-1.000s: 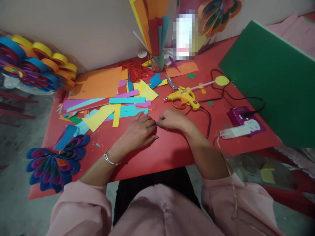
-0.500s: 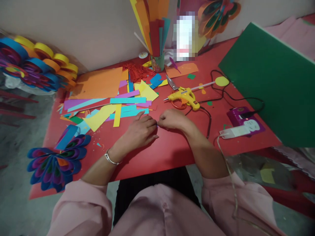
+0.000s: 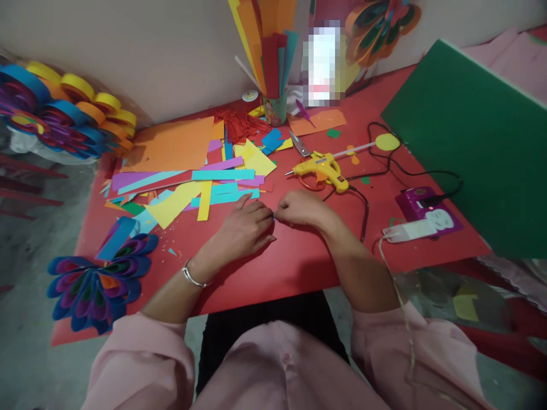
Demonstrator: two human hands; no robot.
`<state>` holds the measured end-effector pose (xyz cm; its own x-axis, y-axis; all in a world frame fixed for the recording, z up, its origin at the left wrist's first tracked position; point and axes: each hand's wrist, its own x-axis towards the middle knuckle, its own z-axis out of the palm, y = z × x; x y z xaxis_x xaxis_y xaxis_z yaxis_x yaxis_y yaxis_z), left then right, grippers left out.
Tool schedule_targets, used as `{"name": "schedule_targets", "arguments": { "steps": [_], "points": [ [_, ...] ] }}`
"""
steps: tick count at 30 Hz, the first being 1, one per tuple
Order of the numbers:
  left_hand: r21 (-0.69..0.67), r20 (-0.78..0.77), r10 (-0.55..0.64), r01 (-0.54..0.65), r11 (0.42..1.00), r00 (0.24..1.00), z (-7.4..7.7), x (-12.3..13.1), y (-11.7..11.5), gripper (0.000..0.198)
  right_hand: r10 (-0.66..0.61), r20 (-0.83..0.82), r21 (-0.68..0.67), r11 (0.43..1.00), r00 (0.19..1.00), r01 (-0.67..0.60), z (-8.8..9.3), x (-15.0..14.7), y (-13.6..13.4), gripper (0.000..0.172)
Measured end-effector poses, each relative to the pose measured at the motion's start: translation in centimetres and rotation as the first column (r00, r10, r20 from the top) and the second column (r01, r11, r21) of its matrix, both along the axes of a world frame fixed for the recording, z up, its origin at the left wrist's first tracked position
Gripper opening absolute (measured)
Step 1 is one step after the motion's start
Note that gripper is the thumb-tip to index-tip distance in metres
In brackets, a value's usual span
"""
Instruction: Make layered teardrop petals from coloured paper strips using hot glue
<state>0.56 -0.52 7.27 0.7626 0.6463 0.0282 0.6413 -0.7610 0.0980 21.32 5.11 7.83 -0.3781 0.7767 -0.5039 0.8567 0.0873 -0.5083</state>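
My left hand (image 3: 248, 225), with a silver bangle on its wrist, rests palm down over the red table, fingers bent and thumb low on the near side. My right hand (image 3: 299, 207) is curled closed, its fingertips meeting those of the left. Something tiny shows between the fingertips, mostly hidden and too small to name. Just beyond the right hand lies a yellow glue gun (image 3: 320, 169) on top of orange-handled scissors (image 3: 300, 143). Beyond the left hand are cut paper strips, among them a turquoise strip (image 3: 223, 175) and a yellow strip (image 3: 204, 200).
A blue and purple paper-loop flower (image 3: 100, 282) sits at the left edge. An orange sheet (image 3: 168, 145) and red tassels (image 3: 243, 126) lie farther back, near a cup (image 3: 276, 111) of paper strips. A green board (image 3: 465, 154), purple box (image 3: 414, 196) and white power socket (image 3: 410, 230) stand right.
Both hands stay together in nearly the same place. The whole view has shifted very slightly; nothing on the table has visibly moved.
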Motion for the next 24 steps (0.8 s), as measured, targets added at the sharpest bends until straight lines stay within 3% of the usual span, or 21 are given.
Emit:
{"name": "schedule_targets", "arguments": {
  "steps": [16, 24],
  "points": [
    [0.021, 0.001, -0.011, 0.011, 1.0, 1.0, -0.18, -0.08, -0.04, 0.021, 0.051, 0.045, 0.049, 0.997, 0.998, -0.053, -0.35, 0.02, 0.28, 0.022],
    [0.014, 0.002, 0.002, -0.002, 1.0, 1.0, -0.26, -0.02, -0.06, 0.021, 0.003, 0.002, -0.014, 1.0, 1.0, -0.003, 0.12, -0.01, 0.05, 0.023]
  ]
}}
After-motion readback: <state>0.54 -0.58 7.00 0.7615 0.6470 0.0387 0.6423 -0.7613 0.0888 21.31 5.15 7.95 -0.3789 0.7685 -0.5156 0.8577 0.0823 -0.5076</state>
